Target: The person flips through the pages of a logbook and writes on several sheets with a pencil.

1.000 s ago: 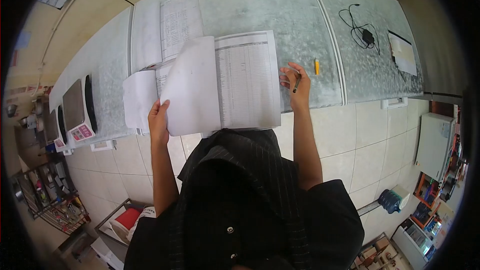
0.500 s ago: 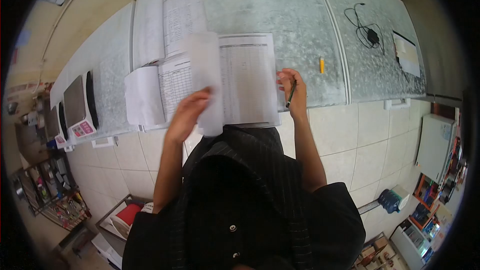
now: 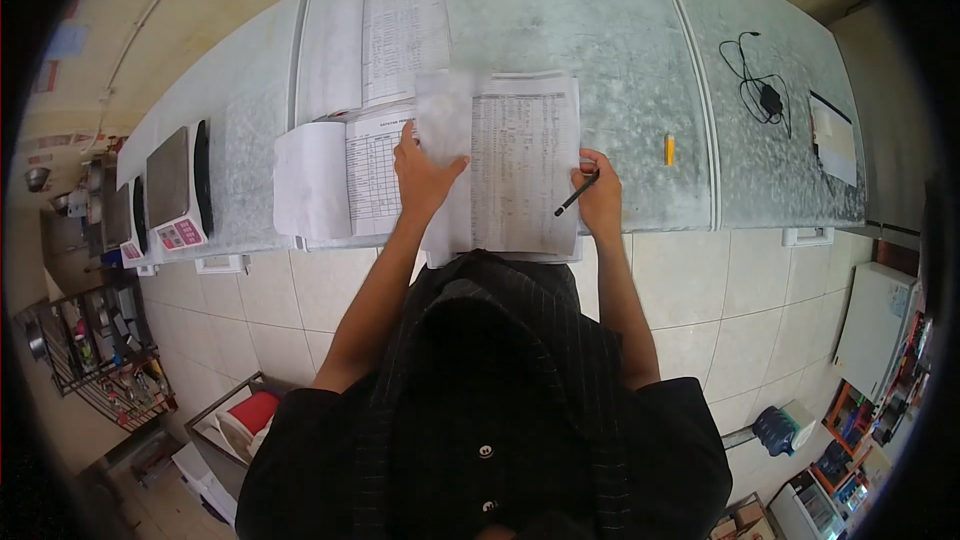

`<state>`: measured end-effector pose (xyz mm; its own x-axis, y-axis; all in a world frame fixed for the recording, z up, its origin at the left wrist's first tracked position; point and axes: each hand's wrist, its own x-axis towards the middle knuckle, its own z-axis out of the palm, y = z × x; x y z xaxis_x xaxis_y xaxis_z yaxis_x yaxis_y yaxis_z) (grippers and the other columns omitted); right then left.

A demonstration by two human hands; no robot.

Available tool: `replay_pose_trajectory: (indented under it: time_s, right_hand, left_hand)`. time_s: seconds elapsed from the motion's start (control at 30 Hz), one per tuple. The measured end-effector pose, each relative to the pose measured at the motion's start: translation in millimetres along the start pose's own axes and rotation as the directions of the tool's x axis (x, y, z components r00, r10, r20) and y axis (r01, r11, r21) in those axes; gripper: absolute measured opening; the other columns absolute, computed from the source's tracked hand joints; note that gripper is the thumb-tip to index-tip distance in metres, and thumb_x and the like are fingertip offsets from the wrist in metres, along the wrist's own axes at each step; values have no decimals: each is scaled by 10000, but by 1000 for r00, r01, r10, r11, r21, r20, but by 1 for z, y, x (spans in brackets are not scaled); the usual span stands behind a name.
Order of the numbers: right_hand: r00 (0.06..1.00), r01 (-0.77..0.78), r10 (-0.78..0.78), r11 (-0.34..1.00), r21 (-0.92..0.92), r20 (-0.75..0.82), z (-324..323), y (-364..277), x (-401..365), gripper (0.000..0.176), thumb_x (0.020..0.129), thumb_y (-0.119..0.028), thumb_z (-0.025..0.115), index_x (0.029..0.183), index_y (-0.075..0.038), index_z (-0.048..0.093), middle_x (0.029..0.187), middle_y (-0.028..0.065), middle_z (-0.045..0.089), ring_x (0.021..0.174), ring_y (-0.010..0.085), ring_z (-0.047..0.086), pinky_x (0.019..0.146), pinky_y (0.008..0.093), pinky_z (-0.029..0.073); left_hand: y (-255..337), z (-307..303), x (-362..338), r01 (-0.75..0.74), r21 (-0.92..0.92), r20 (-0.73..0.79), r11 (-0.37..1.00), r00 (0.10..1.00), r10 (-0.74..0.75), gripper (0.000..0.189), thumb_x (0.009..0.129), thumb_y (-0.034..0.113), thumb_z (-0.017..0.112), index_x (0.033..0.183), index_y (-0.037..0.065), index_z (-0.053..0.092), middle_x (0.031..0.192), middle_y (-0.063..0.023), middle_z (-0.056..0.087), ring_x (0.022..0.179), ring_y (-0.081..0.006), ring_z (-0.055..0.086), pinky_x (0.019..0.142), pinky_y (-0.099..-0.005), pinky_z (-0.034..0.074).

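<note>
A stack of printed sheets with tables (image 3: 525,175) lies at the table's front edge, its left pages turned over and blurred at the top. My left hand (image 3: 428,178) rests on the turned-over pages, thumb and fingers spread apart. At the right edge of the stack, my right hand (image 3: 600,198) holds a dark pen (image 3: 577,193) slanting down over the paper, its fingertips close to the page edge. Left of the stack lies an open book with a printed grid (image 3: 375,185). Behind it is another open book with filled-in rows (image 3: 402,45).
Two weighing scales (image 3: 175,185) stand at the left of the metal table (image 3: 560,15). An orange cutter (image 3: 669,150) lies right of the papers. Farther right are a black cable with an adapter (image 3: 768,98) and a small clipboard with papers (image 3: 834,140).
A page has been turned over to the left, showing a sheet with handwritten entries. My left hand has spread out on the turned pages. My right hand has moved to the stack's edge, still holding the pen.
</note>
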<state>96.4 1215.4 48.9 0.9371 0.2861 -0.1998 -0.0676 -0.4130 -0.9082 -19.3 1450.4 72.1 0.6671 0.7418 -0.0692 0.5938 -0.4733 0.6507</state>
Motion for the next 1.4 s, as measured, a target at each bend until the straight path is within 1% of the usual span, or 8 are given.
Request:
replay_pose_trajectory:
  time_s: [0.3,0.4,0.6,0.7,0.77,0.9,1.13,1.4]
  right_hand:
    - [997,11,-16,998,-59,-80,7,3,0,261,854,-59,598,1112,-33,572,868,134,648,772,221,636,716,317,493]
    - [992,57,-55,998,13,-117,4,4,0,240,864,-61,593,1101,-33,574,851,105,624,755,186,605,709,296,483]
    - [959,176,-132,971,160,-251,-22,-3,25,241,875,-67,588,1111,-24,564,851,66,605,772,136,572,703,276,474]
    - [948,142,-118,988,62,-294,-27,-7,51,261,866,-67,592,1122,-26,558,860,82,617,765,158,586,716,283,474]
    - [946,115,-119,993,-29,-302,-27,-1,63,264,861,-68,595,1121,-35,560,876,97,627,773,181,601,723,296,478]
    - [947,66,-103,990,-128,-304,-24,15,81,270,853,-78,605,1118,-51,563,911,129,643,797,227,624,734,327,483]
    - [922,74,-94,995,-67,-375,-29,13,102,246,865,-167,620,1067,-27,598,839,127,650,762,235,628,706,334,481]
    - [997,-44,37,992,-117,-61,-51,-11,94,289,872,-281,637,879,9,634,662,57,563,635,134,517,600,286,422]
  left_hand:
    - [9,15,11,-1,-105,32,994,999,4,1001,663,197,800,1415,6,166,1235,-265,456,1166,-348,464,972,-456,391]
    - [23,5,12,479,-630,491,611,856,-164,902,714,137,756,1400,-16,189,1201,-247,505,1099,-308,539,916,-412,469]
    - [49,1,26,644,-678,698,353,715,36,772,762,136,710,1357,-56,258,1175,-203,533,1062,-268,569,900,-370,501]
    - [68,14,42,576,-703,619,417,785,-41,659,775,151,701,1299,-57,359,1239,-195,496,1128,-274,523,942,-377,463]
    - [51,39,50,208,-450,353,869,935,-41,650,771,173,705,1291,-41,380,1287,-195,460,1191,-301,464,978,-397,430]
    - [54,47,40,-407,-70,222,911,884,412,596,746,199,715,1257,24,461,1376,-193,370,1284,-363,342,1031,-430,370]
    - [65,53,16,-389,8,337,921,868,363,485,736,201,706,1185,95,557,1426,-163,298,1284,-386,328,1038,-450,361]
    - [63,46,24,-339,-97,365,936,863,350,465,735,215,707,1155,69,568,1387,-158,344,1264,-388,342,1018,-465,373]
